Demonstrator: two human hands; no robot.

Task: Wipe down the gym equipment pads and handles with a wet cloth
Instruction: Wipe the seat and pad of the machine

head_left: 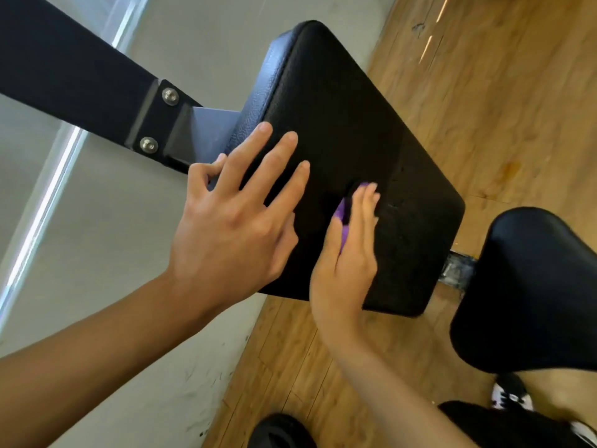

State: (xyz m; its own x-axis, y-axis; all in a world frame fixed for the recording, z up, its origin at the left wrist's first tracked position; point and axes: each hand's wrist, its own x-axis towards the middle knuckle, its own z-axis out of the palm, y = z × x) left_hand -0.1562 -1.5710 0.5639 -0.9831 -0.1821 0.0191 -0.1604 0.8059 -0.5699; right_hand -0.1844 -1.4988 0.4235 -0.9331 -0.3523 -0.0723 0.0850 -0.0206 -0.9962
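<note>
Two hands lie on a black pad [355,124] in the head view, the only one there is. The left hand [232,221] rests flat on the pad's left part with its fingers straight and spread, holding nothing; its thumb bends down by the pad's edge, close to the grey bracket [206,130] behind it. The right hand [349,253] lies just beside it, nearer the pad's lower edge, fingers straight and pressed together, not clenched. Under them sits a purple cloth [340,211], trapped between the hand and the pad. Only slivers of the cloth show: a strip along the left side of the fingers and a bit at the fingertips (the rest is hidden beneath the hand, and the thumb cannot be seen). The cloth lies roughly at the pad's middle.

A dark beam [80,76] runs from the upper left to the bracket, where two bolts [170,96] show. A second black pad [533,286] stands lower right, apart from the first. Below is a wooden floor [500,92], with a pale wall [113,253] at left and a black-and-white shoe [512,396] near the bottom.
</note>
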